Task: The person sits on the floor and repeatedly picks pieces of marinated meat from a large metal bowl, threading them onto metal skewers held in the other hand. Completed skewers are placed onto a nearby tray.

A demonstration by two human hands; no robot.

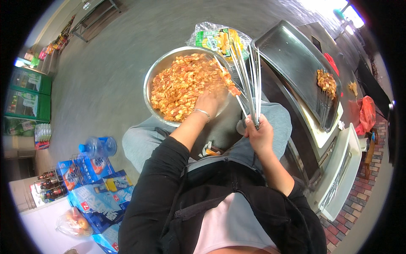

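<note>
A wide metal bowl [147, 92] of cut, orange-coated meat pieces [180, 82] sits before me, between my knees. Inside it, at the near right, my left hand [207, 102] touches the meat; its fingers are blurred, and I cannot tell whether they grip a piece. My right hand [260, 131] is closed around a bundle of thin metal skewers [252, 85], fanned upward right of the bowl. One of them, tilted left over the bowl's rim, carries several meat pieces [232, 87]. The others in the bundle look bare.
To the right, a dark metal tray [282, 44] holds loaded meat skewers [326, 84] at its right end. A white plastic bin [354, 171] with metal skewers stands nearer. Beyond the bowl lies a plastic food bag [206, 38]. Drink cartons [95, 197] and a blue water jug [101, 146] are at left.
</note>
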